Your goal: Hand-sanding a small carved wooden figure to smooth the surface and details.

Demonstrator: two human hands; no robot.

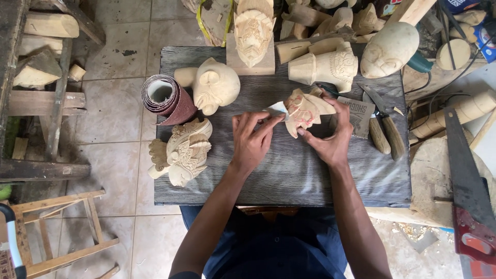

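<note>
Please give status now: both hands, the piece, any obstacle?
Left hand presses small sandpaper piece on pale carved wooden mask. Right hand grips mask. Nothing between.

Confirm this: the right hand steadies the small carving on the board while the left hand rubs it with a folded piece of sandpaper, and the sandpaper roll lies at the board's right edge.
Not quite. In the head view the sandpaper roll lies at the left edge of the board. The rest holds: right hand steadies the small carving, left hand presses the folded sandpaper to it.

Just past your right hand (330, 142), a small square grey-brown card with pale lettering (360, 114) lies flat on the dark work board (289, 170), touching the carving knives. At top right, partly cut off, sits a blue and white printed package (457, 4); below it a blue and yellow one (485, 39).
</note>
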